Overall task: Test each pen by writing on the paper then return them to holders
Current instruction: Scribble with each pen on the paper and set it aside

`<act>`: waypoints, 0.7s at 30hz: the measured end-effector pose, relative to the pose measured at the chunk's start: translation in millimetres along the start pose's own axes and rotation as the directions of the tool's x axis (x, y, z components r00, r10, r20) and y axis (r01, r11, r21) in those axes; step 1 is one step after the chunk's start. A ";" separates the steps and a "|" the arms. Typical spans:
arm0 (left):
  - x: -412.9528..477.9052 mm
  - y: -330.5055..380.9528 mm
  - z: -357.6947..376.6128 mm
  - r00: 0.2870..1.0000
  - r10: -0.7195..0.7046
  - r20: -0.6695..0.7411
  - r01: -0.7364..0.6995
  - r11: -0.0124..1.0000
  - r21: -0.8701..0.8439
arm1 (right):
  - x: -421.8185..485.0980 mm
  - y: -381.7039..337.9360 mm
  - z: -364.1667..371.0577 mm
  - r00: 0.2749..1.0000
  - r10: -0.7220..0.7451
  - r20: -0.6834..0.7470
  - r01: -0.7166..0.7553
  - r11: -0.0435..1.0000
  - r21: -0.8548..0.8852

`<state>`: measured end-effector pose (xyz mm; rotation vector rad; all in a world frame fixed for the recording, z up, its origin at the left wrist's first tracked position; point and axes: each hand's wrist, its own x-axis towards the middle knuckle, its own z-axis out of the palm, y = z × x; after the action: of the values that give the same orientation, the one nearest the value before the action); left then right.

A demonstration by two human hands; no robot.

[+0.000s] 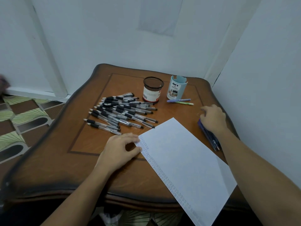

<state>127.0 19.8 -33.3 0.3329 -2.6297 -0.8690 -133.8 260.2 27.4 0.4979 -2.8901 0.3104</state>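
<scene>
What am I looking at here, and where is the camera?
No machine here: a person wears a camera on the head, looking down at their own two hands. On the wooden table lie a pile of black pens, a purple pen and a green pen, beside a mesh holder and a light blue holder. The left hand rests on the edge of the paper, which carries rows of small writing. The right hand rests on a bundle of blue pens at the table's right edge; whether its grip closes on one is hidden.
</scene>
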 end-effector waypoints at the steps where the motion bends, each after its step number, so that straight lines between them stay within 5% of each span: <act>1: 0.1 -0.5 0.6 1.000 0.002 0.000 -0.002 1.000 0.003 | 8.1 -7.8 4.1 1.000 -0.007 0.001 0.007 1.000 0.008; 8: 1.1 -6.3 3.6 0.999 0.025 -0.026 -0.026 0.999 -0.019 | 58.6 -54.9 36.8 0.987 -0.098 0.126 0.085 0.991 0.103; 21: 1.5 -8.0 5.2 1.000 0.011 0.002 -0.011 0.999 -0.036 | 74.6 -80.5 49.1 0.981 -0.172 0.094 0.166 0.984 0.064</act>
<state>124.5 15.8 -41.7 0.3082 -2.6117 -0.9125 -182.3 151.4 10.7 0.7848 -2.9147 0.3491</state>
